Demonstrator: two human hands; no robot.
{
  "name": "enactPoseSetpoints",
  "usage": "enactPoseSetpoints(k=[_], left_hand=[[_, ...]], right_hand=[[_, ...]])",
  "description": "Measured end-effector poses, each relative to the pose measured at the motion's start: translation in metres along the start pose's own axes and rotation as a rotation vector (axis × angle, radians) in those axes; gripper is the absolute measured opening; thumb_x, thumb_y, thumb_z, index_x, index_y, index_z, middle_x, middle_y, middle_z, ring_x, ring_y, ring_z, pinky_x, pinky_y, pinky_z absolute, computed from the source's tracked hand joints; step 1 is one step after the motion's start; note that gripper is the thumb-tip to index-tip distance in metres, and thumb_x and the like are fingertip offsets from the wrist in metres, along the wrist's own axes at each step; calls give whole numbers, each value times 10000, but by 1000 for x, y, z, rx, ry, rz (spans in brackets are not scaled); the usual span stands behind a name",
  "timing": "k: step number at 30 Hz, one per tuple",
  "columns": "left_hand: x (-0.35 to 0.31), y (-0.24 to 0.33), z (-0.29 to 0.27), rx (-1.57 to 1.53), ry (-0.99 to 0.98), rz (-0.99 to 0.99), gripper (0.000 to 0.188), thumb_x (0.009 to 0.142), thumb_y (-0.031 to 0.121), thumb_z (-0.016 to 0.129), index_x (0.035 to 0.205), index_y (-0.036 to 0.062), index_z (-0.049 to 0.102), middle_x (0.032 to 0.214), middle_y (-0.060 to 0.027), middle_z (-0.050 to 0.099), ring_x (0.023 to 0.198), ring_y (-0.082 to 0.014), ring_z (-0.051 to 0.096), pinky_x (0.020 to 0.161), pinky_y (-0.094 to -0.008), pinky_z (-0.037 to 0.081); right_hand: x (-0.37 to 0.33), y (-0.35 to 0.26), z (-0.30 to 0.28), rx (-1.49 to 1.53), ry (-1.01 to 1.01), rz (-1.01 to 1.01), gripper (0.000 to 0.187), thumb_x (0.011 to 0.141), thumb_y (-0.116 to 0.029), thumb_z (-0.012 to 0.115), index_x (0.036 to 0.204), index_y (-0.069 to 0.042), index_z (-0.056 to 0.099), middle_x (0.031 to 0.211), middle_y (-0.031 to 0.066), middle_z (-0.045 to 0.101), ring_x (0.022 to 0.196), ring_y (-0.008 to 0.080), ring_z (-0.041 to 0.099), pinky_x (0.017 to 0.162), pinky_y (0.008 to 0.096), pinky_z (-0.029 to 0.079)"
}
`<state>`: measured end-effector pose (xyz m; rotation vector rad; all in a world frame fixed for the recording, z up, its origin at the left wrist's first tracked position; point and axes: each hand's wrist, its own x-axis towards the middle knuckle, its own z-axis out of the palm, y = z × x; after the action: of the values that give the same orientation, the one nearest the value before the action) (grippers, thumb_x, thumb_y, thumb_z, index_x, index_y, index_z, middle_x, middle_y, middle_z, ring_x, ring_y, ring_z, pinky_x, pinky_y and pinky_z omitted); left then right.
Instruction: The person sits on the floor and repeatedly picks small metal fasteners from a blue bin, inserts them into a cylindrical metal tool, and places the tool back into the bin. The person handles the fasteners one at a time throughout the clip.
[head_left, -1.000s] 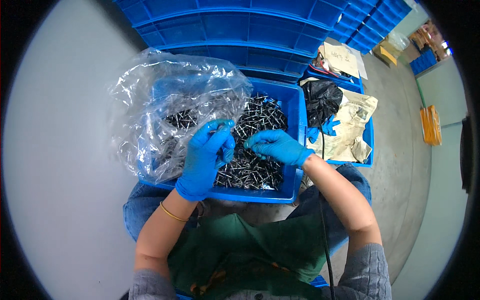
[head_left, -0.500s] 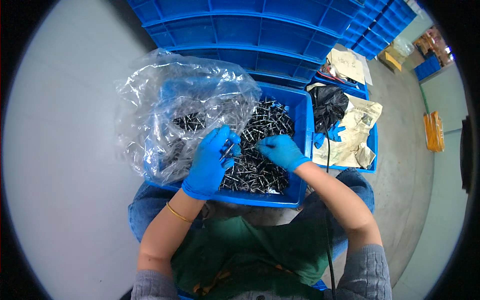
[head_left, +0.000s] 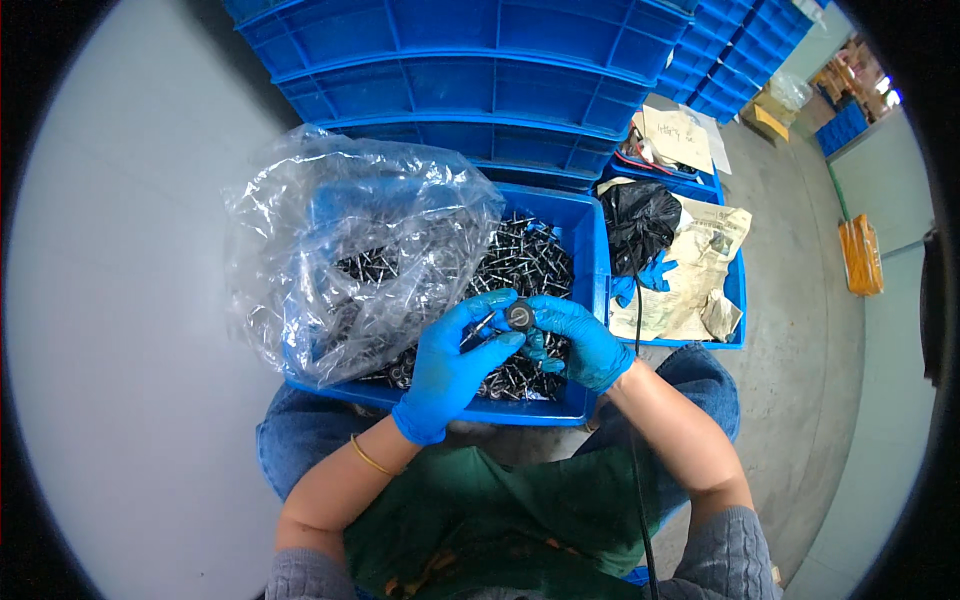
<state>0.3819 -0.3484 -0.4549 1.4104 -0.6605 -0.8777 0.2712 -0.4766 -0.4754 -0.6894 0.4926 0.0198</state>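
From eight o'clock, my left hand (head_left: pixel 450 370) holds a round black part (head_left: pixel 519 316) between thumb and fingertips, a thin metal shaft (head_left: pixel 480 328) showing behind it; from four o'clock, my right hand (head_left: pixel 587 346) grips its edge, above the blue bin (head_left: pixel 530 412).

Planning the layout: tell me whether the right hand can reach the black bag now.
Probably yes: the right hand is at a round dark part, but the black bag lies just past the bin's right rim, with only a thin cord apparently in front.
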Motion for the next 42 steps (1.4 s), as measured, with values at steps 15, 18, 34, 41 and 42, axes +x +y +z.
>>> enactPoseSetpoints(k=[15,18,34,41,42], left_hand=[[-3,-12,-4,-325,-237,-227,171,875,97,404,1017,37,478,662,26,392,528,-31,331,444,-154,281],[-1,-10,-5,-395,-286,-290,130,847,56,422,963,40,480,685,14,398,547,-29,347,450,-163,296],[3,-31,-11,-775,-341,-542,164,874,209,425,862,50,466,670,-19,420,537,-62,372,437,-178,306],[-1,-38,-14,-647,-338,-502,177,881,184,406,960,38,467,729,-14,440,596,-66,397,486,-180,343],[0,-41,-18,-684,-366,-506,185,881,180,406,984,38,463,739,-12,441,605,-65,399,492,-180,347]], right_hand=[[-5,6,24,-741,183,-639,252,719,-109,655,947,-42,572,809,11,574,664,44,471,601,187,405],[-7,-3,26,-634,87,-533,208,764,-96,608,958,-33,566,846,4,578,701,42,500,618,182,423],[5,-11,-3,-294,-12,-70,178,808,-167,549,918,-31,580,686,12,546,581,37,482,452,147,356],[10,-8,-1,-440,-31,-66,171,792,-136,564,933,-40,578,687,9,553,551,30,465,439,151,348],[9,-10,1,-413,-38,-41,162,791,-114,560,933,-37,574,692,15,560,542,32,464,435,152,346]])
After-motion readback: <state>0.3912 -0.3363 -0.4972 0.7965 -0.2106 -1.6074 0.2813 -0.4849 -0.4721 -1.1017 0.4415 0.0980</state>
